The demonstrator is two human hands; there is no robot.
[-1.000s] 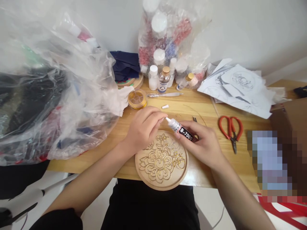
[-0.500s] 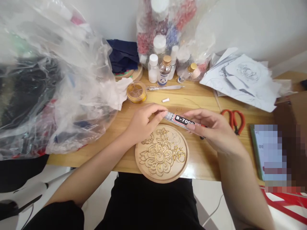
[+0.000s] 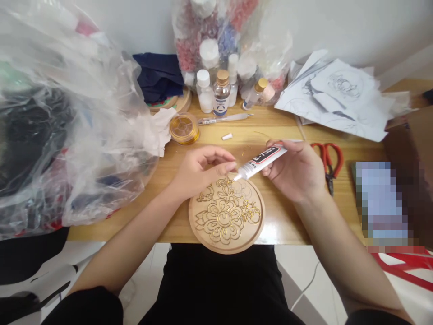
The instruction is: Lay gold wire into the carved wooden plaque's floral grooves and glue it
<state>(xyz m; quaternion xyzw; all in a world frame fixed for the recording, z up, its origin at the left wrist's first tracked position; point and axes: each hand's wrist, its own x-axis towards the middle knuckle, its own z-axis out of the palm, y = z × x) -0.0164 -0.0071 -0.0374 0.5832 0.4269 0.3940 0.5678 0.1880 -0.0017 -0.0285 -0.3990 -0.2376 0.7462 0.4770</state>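
A round wooden disc [image 3: 226, 214] with a gold-wire flower pattern lies at the table's front edge. My right hand [image 3: 296, 174] is closed around a white B-7000 glue tube [image 3: 262, 160], tilted with its nozzle down-left at the disc's upper rim. My left hand [image 3: 199, 169] rests beside the disc's upper left. Its fingers are curled and its thumb and forefinger are pinched together right at the nozzle tip. Whether anything is in that pinch is too small to see. A small white cap [image 3: 227, 136] lies loose on the table behind the hands.
A big crumpled plastic bag [image 3: 74, 126] fills the left. At the back stand small bottles [image 3: 221, 92], a gold wire spool [image 3: 184, 127] and a pen-like tool [image 3: 225, 118]. Red-handled pliers [image 3: 329, 160], sketch papers [image 3: 338, 104] and a brown box [image 3: 412, 135] are on the right.
My right hand has swung the tube round, so its nozzle now points down at the disc's upper rim. My left hand has come off the tube's end and stays by the tip.
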